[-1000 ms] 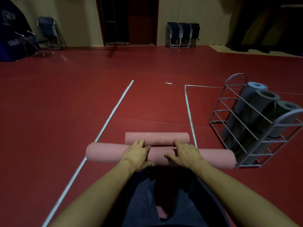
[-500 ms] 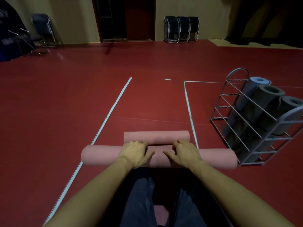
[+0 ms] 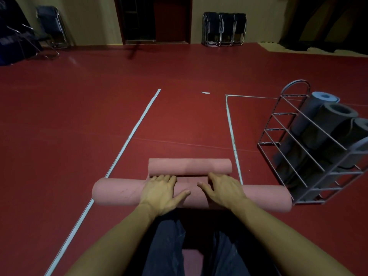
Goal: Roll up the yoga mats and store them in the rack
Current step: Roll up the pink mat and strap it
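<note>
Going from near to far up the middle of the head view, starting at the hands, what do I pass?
left hand and right hand on the big pink roll → smaller pink roll → bare red floor → tape scrap → doorway

The dark red gym floor (image 3: 69, 126) lies open to the left of the long pink rolled mat (image 3: 119, 191) and ahead between the two pale tape lines (image 3: 137, 124). Just beyond that roll, a shorter pink rolled mat (image 3: 190, 166) blocks the way forward, nearly touching it. At the roll's right end the grey wire rack (image 3: 310, 156) stands just beside it, its slots filled with grey rolled mats (image 3: 326, 120). Folded black chairs (image 3: 224, 28) line the far wall.
</note>
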Action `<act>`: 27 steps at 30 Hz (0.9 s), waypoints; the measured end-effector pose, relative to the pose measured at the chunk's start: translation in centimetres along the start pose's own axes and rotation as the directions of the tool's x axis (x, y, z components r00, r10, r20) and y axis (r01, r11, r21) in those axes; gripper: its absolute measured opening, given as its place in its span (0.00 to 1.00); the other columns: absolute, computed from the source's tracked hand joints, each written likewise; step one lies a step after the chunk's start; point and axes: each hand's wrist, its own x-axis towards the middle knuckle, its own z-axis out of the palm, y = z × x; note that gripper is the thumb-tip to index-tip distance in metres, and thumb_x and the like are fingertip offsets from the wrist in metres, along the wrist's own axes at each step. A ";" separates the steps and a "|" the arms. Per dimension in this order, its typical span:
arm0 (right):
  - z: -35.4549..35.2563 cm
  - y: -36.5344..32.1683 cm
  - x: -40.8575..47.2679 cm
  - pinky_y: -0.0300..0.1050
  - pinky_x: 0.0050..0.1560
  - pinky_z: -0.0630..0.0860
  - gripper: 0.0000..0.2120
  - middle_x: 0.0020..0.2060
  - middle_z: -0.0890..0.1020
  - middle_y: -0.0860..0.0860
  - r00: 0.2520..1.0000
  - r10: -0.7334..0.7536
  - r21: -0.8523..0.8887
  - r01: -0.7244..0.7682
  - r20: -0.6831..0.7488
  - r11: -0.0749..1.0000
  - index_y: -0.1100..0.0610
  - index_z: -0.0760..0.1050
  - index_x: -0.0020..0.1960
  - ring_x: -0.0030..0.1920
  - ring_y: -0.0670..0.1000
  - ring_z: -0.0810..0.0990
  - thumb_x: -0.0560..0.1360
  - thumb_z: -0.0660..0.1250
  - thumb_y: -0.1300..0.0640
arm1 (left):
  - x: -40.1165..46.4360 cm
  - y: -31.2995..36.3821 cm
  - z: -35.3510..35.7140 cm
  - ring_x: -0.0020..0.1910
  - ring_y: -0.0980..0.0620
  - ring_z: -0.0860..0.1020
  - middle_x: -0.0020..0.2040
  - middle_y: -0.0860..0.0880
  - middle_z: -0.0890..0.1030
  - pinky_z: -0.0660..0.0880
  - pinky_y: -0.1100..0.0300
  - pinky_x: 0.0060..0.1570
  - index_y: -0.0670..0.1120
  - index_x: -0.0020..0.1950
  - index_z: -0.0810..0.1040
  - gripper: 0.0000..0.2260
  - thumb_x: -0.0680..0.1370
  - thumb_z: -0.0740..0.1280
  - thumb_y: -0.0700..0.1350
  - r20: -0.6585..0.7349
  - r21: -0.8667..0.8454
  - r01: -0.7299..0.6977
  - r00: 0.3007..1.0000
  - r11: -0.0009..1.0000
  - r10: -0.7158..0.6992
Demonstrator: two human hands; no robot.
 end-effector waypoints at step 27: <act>4.3 1.1 2.9 0.51 0.52 0.74 0.32 0.49 0.83 0.54 0.987 0.095 0.035 -0.100 0.127 0.994 0.52 0.76 0.47 0.54 0.58 0.81 0.78 0.48 0.26 | 3.1 0.8 3.8 0.55 0.44 0.75 0.52 0.46 0.78 0.71 0.48 0.60 0.47 0.55 0.84 0.39 0.78 0.40 0.70 0.040 -0.033 0.086 0.996 0.996 -0.084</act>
